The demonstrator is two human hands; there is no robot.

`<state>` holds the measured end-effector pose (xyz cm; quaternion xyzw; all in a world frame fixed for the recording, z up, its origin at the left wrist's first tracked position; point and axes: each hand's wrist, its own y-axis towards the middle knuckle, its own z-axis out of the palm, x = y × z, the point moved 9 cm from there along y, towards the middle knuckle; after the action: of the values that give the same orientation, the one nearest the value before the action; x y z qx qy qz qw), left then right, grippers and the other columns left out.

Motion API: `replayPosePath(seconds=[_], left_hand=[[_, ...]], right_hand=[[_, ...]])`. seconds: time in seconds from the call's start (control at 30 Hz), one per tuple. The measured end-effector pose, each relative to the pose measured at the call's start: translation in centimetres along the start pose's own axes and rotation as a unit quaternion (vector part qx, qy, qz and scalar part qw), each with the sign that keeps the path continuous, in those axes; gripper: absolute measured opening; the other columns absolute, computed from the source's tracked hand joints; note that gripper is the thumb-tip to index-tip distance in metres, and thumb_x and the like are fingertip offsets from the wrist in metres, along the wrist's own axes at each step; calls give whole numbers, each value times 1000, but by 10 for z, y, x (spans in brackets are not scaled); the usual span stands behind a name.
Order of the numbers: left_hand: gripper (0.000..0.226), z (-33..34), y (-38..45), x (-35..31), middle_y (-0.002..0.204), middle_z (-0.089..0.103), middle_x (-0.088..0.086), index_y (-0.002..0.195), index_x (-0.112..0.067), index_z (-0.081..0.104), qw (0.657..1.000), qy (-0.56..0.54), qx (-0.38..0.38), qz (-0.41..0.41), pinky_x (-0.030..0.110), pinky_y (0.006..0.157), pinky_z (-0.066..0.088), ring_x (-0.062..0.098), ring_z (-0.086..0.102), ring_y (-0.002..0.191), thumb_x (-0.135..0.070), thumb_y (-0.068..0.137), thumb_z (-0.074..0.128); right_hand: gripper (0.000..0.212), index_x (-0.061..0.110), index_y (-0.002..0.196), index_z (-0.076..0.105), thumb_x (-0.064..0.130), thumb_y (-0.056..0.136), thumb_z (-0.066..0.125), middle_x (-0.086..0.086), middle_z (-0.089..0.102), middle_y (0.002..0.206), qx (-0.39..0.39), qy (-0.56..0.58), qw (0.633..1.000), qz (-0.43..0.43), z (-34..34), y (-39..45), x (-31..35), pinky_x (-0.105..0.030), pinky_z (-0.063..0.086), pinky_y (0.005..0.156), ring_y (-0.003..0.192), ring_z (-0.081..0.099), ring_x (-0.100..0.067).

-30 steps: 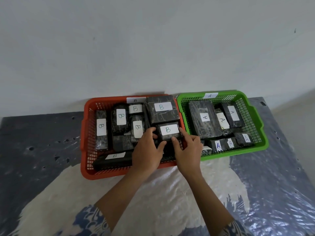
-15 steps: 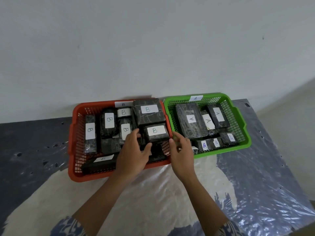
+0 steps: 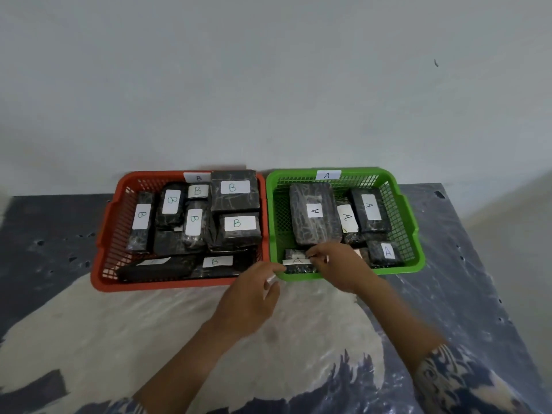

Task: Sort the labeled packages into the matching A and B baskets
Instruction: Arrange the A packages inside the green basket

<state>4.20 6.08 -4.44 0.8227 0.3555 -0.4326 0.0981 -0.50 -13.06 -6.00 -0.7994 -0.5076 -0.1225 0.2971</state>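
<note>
The right hand [image 3: 340,264] pinched the small black wrapped package labelled A [image 3: 297,261] at the near-left corner of the green plastic mesh basket [image 3: 413,222]. The left hand [image 3: 254,294] hovered by that basket's near rim, fingers loosely curled, holding nothing.

Risk: a light pinch could tear the paper label or drop the package over the rim. The reaching forearm could nudge the full orange plastic mesh basket [image 3: 103,234] alongside.

Both baskets stood at the surface's [image 3: 448,294] far edge, against a plain pale wall [image 3: 268,85]. The surface carried a glossy dark-and-white patterned covering.

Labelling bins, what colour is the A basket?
Green, seen in the head view: A basket.
</note>
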Motion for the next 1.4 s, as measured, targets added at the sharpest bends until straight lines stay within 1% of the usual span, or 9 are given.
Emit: replayPosePath(seconds=[0.27, 0.4, 0.57, 0.73, 1.0, 1.1, 1.2, 1.3, 1.4], left_hand=[[37, 16, 6, 1, 105, 49, -29, 135, -39, 53, 995, -28, -40, -85, 18, 73, 46, -2, 58, 95, -32, 98, 56], [36, 18, 5, 3, 118, 54, -25, 135, -38, 53, 991, -63, -42, -108, 18, 79, 49, -1, 59, 98, -32, 99, 57], [39, 12, 9, 8, 125, 56, -27, 138, -34, 51, 979, -120, -52, -154, 5, 76, 44, -8, 57, 108, -35, 100, 58], [52, 17, 21, 7, 112, 61, -22, 141, -32, 47, 943, -219, -43, -248, 19, 66, 51, 5, 73, 87, -56, 96, 54], [17, 17, 18, 22, 100, 79, 4, 113, -17, 68, 849, -430, -56, -301, 24, 55, 54, 15, 76, 78, -24, 100, 60], [15, -3, 8, 39, 90, 79, 5, 110, -18, 68, 824, -465, -133, -295, 26, 57, 57, 14, 74, 73, -19, 102, 56], [13, -13, -1, 51, 83, 79, 5, 107, -15, 65, 775, -534, -174, -290, 24, 51, 56, 12, 74, 64, -16, 103, 53], [12, -15, -5, 55, 82, 79, 2, 107, -17, 64, 773, -537, -176, -289, 23, 50, 56, 11, 73, 63, -16, 103, 53], [13, -14, -9, 58, 86, 80, 1, 109, -19, 66, 783, -522, -174, -291, 26, 56, 58, 11, 73, 66, -19, 102, 55]], right_hand=[[44, 23, 134, 60, 47, 97, 55, -8, 65, 127, 201, -263, 941, -61, 23, 32, 10, -42, 53, 90, 115, 61, -31], [39, 18, 125, 65, 44, 100, 49, -9, 66, 122, 209, -321, 917, -111, 23, 34, 17, -43, 53, 85, 113, 62, -31], [35, 14, 116, 66, 41, 96, 60, -5, 70, 104, 214, -153, 954, -142, 14, 30, 10, -33, 50, 73, 92, 65, -23], [35, 36, 107, 62, 49, 79, 78, 11, 53, 68, 113, 29, 985, -129, -15, 18, -2, -16, 38, 50, 57, 49, 2], [35, 33, 121, 66, 40, 88, 75, 12, 53, 62, 87, 201, 965, -147, -24, 0, 20, -16, 37, 50, 51, 44, -1], [26, 32, 125, 66, 36, 101, 57, 16, 56, 59, -32, 231, 969, -79, -50, 14, -9, -10, 35, 44, 45, 44, 2], [23, 30, 116, 72, 28, 103, 54, 22, 60, 55, -35, 88, 993, -74, -48, 23, -19, -10, 33, 45, 43, 48, 0], [28, 36, 125, 69, 35, 102, 53, 9, 77, 102, 71, -56, 988, -127, -9, 25, 2, -22, 51, 63, 67, 63, -2], [39, 41, 140, 55, 41, 101, 51, -2, 73, 119, 107, -164, 970, -145, 19, 33, 21, -38, 56, 80, 101, 68, -24]])
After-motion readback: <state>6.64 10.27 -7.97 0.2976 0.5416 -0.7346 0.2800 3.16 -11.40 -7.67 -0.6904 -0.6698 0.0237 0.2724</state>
